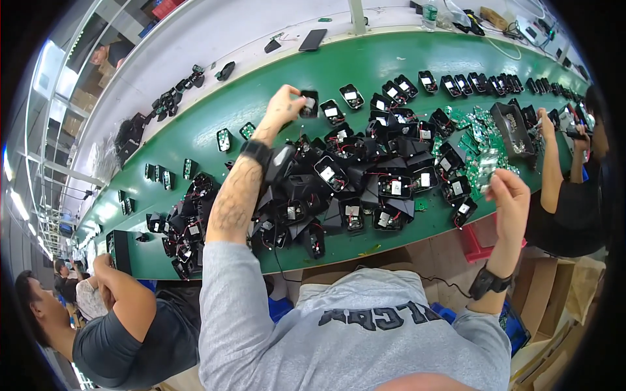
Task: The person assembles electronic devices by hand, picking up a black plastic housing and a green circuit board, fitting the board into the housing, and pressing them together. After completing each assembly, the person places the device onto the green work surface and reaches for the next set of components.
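We look down from head height, left fisheye: own shirt point(365, 313) close below, green table point(385, 58) beyond, curving.

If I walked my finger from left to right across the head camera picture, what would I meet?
A dark-shirted co-worker, the wearer's left grip, the black casing it touches, a clear bottle, a blurry circuit board, the wearer's right grip, another co-worker.

Just behind the left grip point(282, 107), a black wrist strap point(256, 152) circles the arm; farther back, dark line markings point(231, 207) run over the forearm. Behind the right grip point(510, 195) sits a black strapped wrist unit point(490, 283). Farthest from both is a heather-grey shirt point(365, 352) with black block lettering point(385, 316).
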`<state>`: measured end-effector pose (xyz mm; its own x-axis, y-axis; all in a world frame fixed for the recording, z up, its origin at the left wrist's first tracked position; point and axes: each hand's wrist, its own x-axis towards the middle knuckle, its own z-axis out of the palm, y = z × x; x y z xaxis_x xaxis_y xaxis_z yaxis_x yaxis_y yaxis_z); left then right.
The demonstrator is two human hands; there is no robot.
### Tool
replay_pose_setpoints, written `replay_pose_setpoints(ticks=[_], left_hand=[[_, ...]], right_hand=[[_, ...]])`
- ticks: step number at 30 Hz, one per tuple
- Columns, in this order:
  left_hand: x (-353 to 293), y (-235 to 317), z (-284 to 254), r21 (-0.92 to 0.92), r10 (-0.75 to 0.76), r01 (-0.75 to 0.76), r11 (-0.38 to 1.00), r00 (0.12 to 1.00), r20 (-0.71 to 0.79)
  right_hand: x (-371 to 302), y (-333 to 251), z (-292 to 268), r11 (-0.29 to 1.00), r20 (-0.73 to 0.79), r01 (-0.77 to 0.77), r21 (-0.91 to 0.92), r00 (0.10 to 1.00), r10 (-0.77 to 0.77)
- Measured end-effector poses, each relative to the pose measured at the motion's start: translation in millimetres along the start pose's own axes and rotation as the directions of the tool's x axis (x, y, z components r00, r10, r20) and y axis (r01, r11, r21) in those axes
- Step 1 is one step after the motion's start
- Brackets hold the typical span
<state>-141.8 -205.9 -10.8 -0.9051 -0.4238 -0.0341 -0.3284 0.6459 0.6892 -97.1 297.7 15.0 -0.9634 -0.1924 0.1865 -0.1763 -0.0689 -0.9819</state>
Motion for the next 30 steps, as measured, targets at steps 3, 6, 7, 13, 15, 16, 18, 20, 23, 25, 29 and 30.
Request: replay_pose_setpoints(ticks=[3, 6, 7, 13, 15, 16, 18, 20, 23, 25, 29, 30], left_hand=[[-81.2, 82.1, -5.6, -0.546, 0.043, -0.026, 0.837, 0.999, 0.018], [-180.9, 118.1, 13.9, -0.661, 0.137, -0.084, 0.745, 0.990, 0.028], [-211.2, 126.0, 16.9, -0.660, 0.120, -0.055, 0.749, 0.991, 0.053], [-253.3, 108.0, 41.7, -0.748, 0.143, -0.094, 0.658, 0.990, 0.002], [-257.6, 108.2, 46.7, -0.741, 0.131, -0.089, 0.666, 0.991, -0.002], [-258.9, 108.5, 48.5, -0.731, 0.128, -0.097, 0.675, 0.992, -0.013], [-260.4, 108.1, 49.2, -0.734, 0.126, -0.101, 0.671, 0.992, -0.020], [-262.5, 107.1, 49.7, -0.725, 0.105, -0.098, 0.681, 0.994, -0.036], [-263.6, 104.0, 50.2, -0.720, 0.107, -0.093, 0.687, 0.994, -0.026], [-265.5, 104.1, 50.9, -0.716, 0.114, -0.113, 0.689, 0.992, -0.046], [-264.1, 103.3, 50.2, -0.720, 0.096, -0.095, 0.687, 0.995, -0.040], [-263.1, 102.5, 50.9, -0.721, 0.097, -0.096, 0.686, 0.994, -0.039]], right_hand=[[-19.7, 8.8, 36.0, 0.971, 0.075, -0.108, 0.215, 0.993, 0.093], [-31.9, 23.3, 83.5, 0.875, 0.198, -0.235, 0.424, 0.967, 0.163], [-35.4, 24.1, 97.8, 0.847, 0.257, -0.271, 0.456, 0.952, 0.166], [-44.7, 30.9, 128.1, 0.730, 0.476, -0.476, 0.491, 0.848, 0.233], [-47.7, 30.5, 128.5, 0.687, 0.522, -0.527, 0.500, 0.817, 0.246], [-49.6, 31.9, 128.6, 0.689, 0.518, -0.526, 0.499, 0.818, 0.250], [-52.7, 34.3, 129.0, 0.678, 0.508, -0.514, 0.525, 0.829, 0.235], [-55.9, 31.2, 126.8, 0.710, 0.500, -0.506, 0.490, 0.830, 0.247], [-58.4, 25.9, 126.0, 0.761, 0.474, -0.479, 0.438, 0.842, 0.257], [-58.7, 19.9, 126.7, 0.782, 0.457, -0.460, 0.420, 0.852, 0.256], [-62.1, 7.6, 133.8, 0.958, 0.364, -0.203, 0.201, 0.924, 0.119], [-62.8, 6.1, 135.1, 0.989, 0.307, -0.055, 0.134, 0.952, 0.011]])
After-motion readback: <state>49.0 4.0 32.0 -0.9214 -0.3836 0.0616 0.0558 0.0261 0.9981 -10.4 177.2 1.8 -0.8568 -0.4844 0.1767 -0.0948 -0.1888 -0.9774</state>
